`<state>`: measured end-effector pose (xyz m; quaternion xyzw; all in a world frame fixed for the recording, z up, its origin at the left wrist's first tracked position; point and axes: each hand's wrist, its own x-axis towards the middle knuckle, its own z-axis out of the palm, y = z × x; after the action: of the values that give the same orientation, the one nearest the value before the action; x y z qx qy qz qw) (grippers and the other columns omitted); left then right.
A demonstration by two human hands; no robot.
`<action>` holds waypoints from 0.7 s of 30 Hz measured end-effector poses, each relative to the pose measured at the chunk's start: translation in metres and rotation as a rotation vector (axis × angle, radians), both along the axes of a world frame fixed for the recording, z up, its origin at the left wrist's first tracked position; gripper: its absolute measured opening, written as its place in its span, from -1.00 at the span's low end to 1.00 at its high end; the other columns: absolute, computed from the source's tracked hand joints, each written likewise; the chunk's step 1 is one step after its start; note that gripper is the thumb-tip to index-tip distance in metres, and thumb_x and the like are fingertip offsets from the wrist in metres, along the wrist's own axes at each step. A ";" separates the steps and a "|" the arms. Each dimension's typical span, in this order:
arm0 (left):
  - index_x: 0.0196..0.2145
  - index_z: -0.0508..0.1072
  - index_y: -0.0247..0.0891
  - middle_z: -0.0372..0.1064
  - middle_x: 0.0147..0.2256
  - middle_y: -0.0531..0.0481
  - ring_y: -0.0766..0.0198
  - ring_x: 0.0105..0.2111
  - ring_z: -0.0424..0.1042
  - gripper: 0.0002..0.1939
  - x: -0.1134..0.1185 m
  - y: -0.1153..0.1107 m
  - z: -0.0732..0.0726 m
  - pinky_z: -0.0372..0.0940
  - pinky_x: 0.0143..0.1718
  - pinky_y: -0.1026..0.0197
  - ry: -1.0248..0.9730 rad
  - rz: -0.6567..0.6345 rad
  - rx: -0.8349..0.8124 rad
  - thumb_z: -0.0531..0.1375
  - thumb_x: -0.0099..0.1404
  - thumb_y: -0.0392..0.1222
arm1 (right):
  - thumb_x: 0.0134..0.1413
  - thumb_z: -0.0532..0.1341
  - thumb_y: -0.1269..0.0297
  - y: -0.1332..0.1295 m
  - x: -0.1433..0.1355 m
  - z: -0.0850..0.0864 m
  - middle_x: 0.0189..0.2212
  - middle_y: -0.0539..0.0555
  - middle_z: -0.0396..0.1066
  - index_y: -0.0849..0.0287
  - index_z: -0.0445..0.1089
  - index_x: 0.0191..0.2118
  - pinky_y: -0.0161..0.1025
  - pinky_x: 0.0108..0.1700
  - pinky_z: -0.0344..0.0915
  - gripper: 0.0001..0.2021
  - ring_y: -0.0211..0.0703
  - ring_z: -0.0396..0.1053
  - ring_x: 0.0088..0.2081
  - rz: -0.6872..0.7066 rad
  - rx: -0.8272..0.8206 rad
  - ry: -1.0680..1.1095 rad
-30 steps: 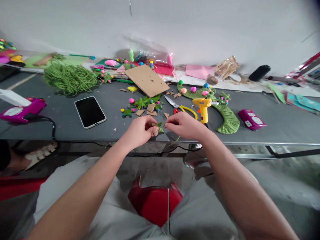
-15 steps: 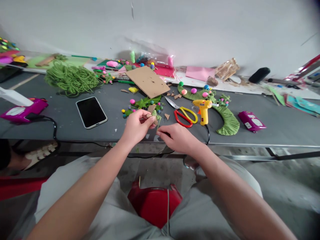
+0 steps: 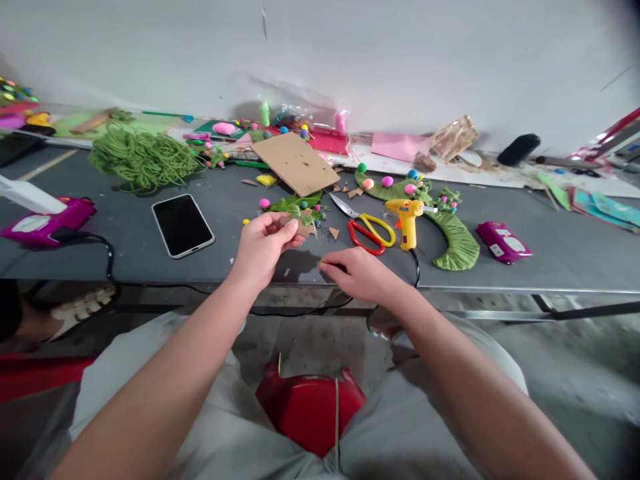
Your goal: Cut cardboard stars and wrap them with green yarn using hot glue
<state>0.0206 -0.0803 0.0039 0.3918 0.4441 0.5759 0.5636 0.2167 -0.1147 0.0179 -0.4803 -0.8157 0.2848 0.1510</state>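
Observation:
Between the thumb and fingers of my left hand (image 3: 263, 250) is a small cardboard piece (image 3: 301, 229) partly wrapped in green yarn (image 3: 306, 217), held just above the table. My right hand (image 3: 357, 270) is closed in a pinch to the right of it, near the table's front edge. A thin yarn strand ran to these fingers a moment ago; it hardly shows now. Beyond my hands lie green yarn-covered shapes with colored pompoms (image 3: 265, 203). Scissors (image 3: 367, 230) with red and yellow handles rest close to my right hand, next to a yellow glue gun (image 3: 407, 220).
A heap of green yarn (image 3: 145, 157) and a phone (image 3: 183, 225) lie to the left. A cardboard sheet (image 3: 296, 162) is at the back. On the right are a green yarn-wrapped curve (image 3: 455, 243) and a purple packet (image 3: 503, 243). A black cable (image 3: 417, 270) hangs over the edge.
My left hand has moved slightly left with the wrapped cardboard and turned it. My right hand has shifted a little right, so the gap between my hands is wider.

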 end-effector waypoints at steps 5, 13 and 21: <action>-0.26 0.50 -0.36 0.45 -0.42 0.02 0.37 -0.48 0.49 -0.74 -0.001 0.000 0.003 0.44 -0.35 0.29 -0.051 0.016 -0.013 0.42 0.08 -0.32 | 0.33 0.09 0.26 0.002 0.006 0.000 -0.53 -0.05 0.21 0.17 0.27 -0.46 -0.29 -0.36 0.00 -0.71 -0.32 0.09 -0.45 0.011 -0.051 0.076; -0.25 0.50 -0.32 0.52 -0.40 -0.05 0.29 -0.46 0.51 -0.85 -0.005 -0.001 -0.005 0.42 -0.33 0.22 0.438 0.023 0.215 0.33 0.25 -0.21 | 0.34 0.10 0.24 -0.006 0.011 0.007 -0.50 -0.05 0.26 0.19 0.42 -0.36 -0.29 -0.34 0.04 -0.74 -0.31 0.11 -0.43 0.048 -0.035 0.126; -0.27 0.50 -0.32 0.52 -0.40 -0.03 0.30 -0.48 0.50 -0.81 -0.004 0.004 -0.008 0.44 -0.34 0.22 0.222 0.001 0.074 0.37 0.17 -0.23 | 0.34 0.10 0.26 -0.006 0.018 0.014 -0.51 -0.05 0.22 0.20 0.40 -0.39 -0.31 -0.33 0.05 -0.72 -0.32 0.06 -0.42 0.057 -0.013 0.145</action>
<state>0.0166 -0.0759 -0.0039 0.4737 0.4824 0.5452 0.4956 0.2346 -0.1210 0.0317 -0.4359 -0.8142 0.3283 0.1982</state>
